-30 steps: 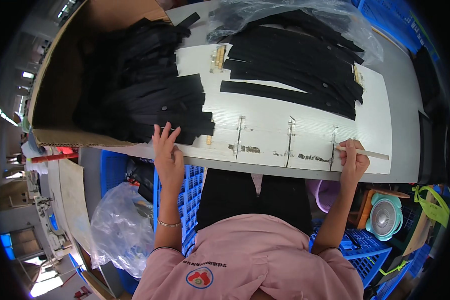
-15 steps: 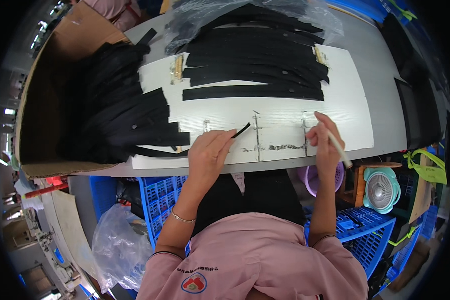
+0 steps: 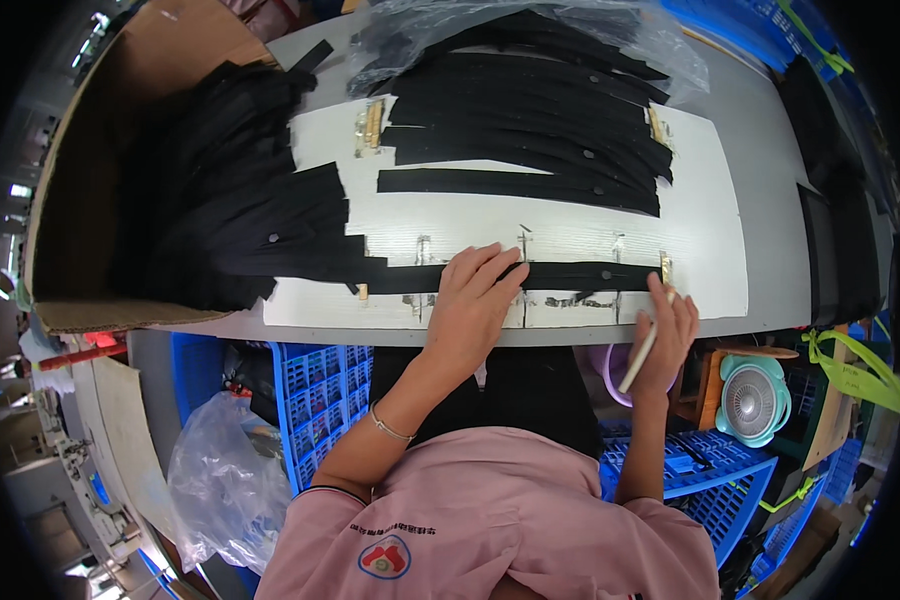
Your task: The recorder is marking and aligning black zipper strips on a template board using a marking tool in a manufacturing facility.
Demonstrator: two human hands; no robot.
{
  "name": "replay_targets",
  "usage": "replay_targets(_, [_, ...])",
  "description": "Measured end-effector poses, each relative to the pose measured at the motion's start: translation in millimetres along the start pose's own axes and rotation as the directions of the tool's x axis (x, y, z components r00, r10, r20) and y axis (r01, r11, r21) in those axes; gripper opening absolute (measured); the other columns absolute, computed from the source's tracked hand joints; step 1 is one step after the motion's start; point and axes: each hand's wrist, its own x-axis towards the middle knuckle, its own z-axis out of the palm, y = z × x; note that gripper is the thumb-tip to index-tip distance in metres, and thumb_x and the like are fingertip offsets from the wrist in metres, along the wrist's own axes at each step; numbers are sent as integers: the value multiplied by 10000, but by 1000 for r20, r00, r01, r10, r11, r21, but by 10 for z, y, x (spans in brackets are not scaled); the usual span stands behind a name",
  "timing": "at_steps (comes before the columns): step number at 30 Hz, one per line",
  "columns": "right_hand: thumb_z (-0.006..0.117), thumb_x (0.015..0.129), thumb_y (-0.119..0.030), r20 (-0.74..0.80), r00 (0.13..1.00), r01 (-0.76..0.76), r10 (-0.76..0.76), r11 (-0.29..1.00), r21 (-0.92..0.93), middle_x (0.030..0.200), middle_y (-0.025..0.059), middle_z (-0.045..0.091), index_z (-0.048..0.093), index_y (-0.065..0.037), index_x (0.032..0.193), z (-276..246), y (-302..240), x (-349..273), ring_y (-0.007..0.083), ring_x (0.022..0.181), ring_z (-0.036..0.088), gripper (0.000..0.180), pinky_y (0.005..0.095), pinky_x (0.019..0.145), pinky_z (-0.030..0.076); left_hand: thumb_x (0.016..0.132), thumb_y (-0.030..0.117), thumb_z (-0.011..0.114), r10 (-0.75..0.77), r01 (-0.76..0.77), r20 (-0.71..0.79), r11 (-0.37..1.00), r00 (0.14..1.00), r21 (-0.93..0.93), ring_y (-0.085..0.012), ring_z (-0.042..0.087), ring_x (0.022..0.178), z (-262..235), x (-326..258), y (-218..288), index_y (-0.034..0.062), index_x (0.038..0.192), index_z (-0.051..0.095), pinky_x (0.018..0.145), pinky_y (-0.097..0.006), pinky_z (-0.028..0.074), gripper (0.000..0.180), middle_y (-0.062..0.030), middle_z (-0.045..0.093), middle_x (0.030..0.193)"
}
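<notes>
A black fabric strip (image 3: 575,275) lies straight across the near part of a white board (image 3: 708,235), over dark marks drawn there. My left hand (image 3: 475,305) rests flat on the middle of the strip with its fingers stretched out. At the strip's right end, fingertips of my right hand (image 3: 670,335) touch it beside a small yellowish tape patch (image 3: 666,264). That hand also grips a slim white pen-like stick (image 3: 638,358), slanting down toward me. Further back, several black strips (image 3: 520,110) lie in a layered stack, and a single strip (image 3: 510,188) sits just in front of them.
On the left, a cardboard box (image 3: 55,200) holds a heap of black strips (image 3: 240,200). Clear plastic film (image 3: 410,40) lies behind the stack. Below the grey table (image 3: 760,150) are blue crates (image 3: 320,400), a purple basket (image 3: 610,375) and a teal fan (image 3: 755,400).
The strip has been drawn out to the right and laid flat along the board. My left hand has shifted right and flattened onto it; my right hand has moved down to its right end.
</notes>
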Motion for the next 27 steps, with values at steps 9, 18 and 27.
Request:
replay_targets(9, [649,970,-145,-86,996,-6,7,1000,10,1257,128,679,657,-46,1350,89,139,-62,309,1167,563,392,466,1091,395,935,87,696,-235,243,-68,956,970,167,-322,553,1337,-574,-601,-71,31,1328,655,1200,-521,274,400,-138,622,1400])
replay_targets(18, [627,989,-148,-133,990,47,-40,998,49,1257,100,702,665,-22,1308,141,168,-30,316,1131,582,345,435,1029,434,1037,196,578,-364,407,-190,861,912,303,-315,438,1460,-844,-565,-713,18,1388,609,1233,-492,209,395,-161,529,1515])
replay_targets(27, [612,993,-118,-129,987,97,-92,995,35,1297,113,707,653,0,1269,114,115,-14,317,1154,592,304,417,1020,433,975,249,679,-302,302,-34,929,953,212,-356,350,1506,-718,-633,-206,8,1473,513,1235,-577,128,577,-166,471,1561])
